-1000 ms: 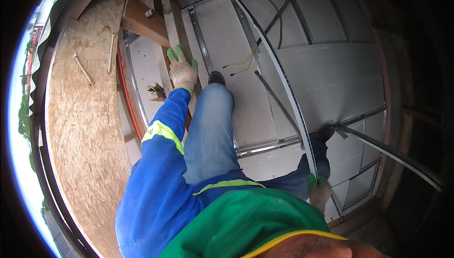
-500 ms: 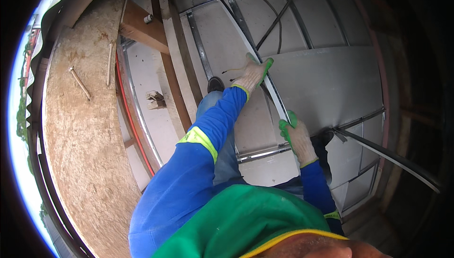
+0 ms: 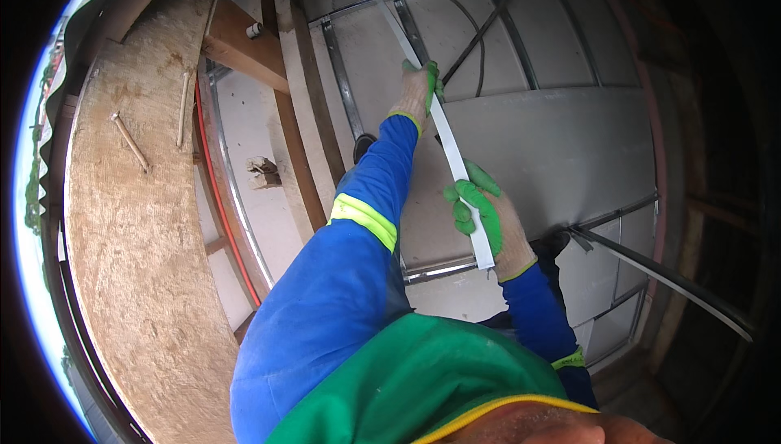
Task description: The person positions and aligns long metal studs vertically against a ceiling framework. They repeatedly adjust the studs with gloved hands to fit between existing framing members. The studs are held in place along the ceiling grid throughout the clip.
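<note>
A long, thin, pale metal profile (image 3: pixel 450 145) slants across the middle of the view, its broad face turned up towards me. My left hand (image 3: pixel 418 93), in a white knit glove with green-coated fingers, is closed around its upper part. Lower down, my right hand (image 3: pixel 493 220) in a matching glove grips the profile, its fingers curled over the face. The profile's near end sticks out a little below my right fingers. Its far end reaches towards the back panels, above the surface.
Pale boards (image 3: pixel 553 143) in a metal frame spread below me, my shoes partly showing on them. Timber beams (image 3: pixel 305 78) run along the left. Beside them, a wooden board (image 3: pixel 146 249) carries two nails. Another long profile (image 3: pixel 667 281) juts out at right; dark cables (image 3: pixel 482 37) lie at the back.
The profile has turned to show its flat pale face, and its near end has come closer to me. My left hand has moved slightly away; my right has shifted left and regripped.
</note>
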The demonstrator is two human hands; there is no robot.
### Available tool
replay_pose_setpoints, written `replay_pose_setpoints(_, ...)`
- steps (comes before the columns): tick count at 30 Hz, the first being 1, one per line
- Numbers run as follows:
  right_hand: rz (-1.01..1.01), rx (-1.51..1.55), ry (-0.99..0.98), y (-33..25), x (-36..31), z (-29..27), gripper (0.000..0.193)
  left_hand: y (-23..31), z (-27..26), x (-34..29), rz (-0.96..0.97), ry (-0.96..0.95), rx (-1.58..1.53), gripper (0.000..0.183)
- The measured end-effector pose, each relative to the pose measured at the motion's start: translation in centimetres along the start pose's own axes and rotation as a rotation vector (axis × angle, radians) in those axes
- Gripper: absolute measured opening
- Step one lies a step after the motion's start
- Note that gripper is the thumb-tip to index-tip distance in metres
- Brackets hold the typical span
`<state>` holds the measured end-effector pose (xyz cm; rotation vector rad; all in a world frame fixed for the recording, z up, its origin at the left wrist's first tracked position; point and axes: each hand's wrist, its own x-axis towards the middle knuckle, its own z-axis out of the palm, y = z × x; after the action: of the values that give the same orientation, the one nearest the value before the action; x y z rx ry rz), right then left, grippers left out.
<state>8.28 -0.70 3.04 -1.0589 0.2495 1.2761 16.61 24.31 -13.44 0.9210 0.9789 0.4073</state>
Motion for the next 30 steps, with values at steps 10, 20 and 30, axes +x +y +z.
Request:
replay_pose_setpoints(10,-0.067,-0.230,0.101,-0.1,-0.1,5.8,0.060,2.8,-1.9,0.2,-0.062,-0.062,-0.083,0.018)
replay_pose_setpoints(20,-0.125,-0.311,0.099,1.0,0.2,5.0,0.057,3.2,-1.5,0.2,-0.038,-0.110,-0.165,0.009)
replay_pose_setpoints(30,-0.146,-0.304,0.173,2.9,1.4,3.7,0.072,1.8,-0.6,1.1,-0.050,-0.131,0.130,0.030)
